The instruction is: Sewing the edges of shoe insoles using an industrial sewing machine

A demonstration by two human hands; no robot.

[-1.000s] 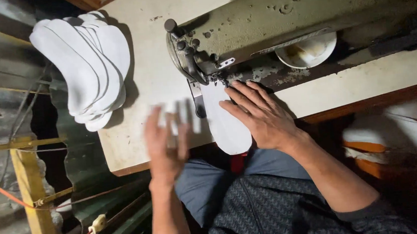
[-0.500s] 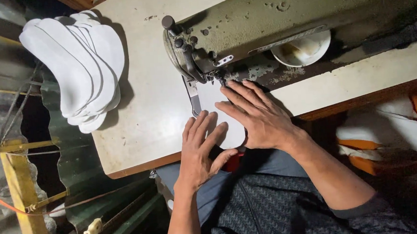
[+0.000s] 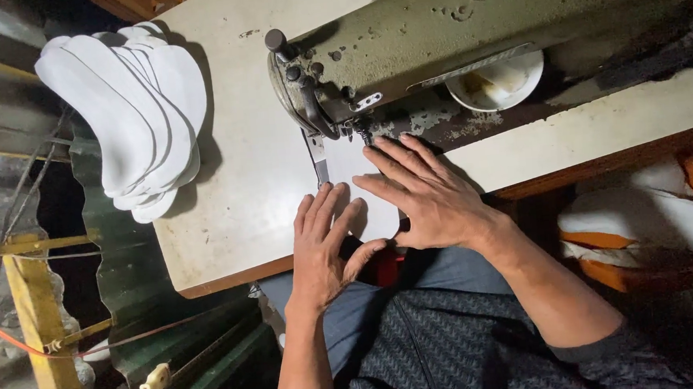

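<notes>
A white insole-shaped piece (image 3: 360,187) lies flat on the pale surface (image 3: 237,194), directly in front of the needle end of the old green sewing machine (image 3: 465,28). The left hand (image 3: 327,240) rests on the piece's near edge, away from the machine, fingers (image 3: 321,210) spread and flat, thumb out to the side. The right hand (image 3: 428,193) presses on the piece just beside the machine's needle, its fingers splayed and pointing toward the needle. Neither hand pinches anything. Well away from the machine, at the far left of the surface, a fanned stack of white insoles (image 3: 134,116) overhangs the edge. A white bowl (image 3: 496,82) sits under the machine's arm.
</notes>
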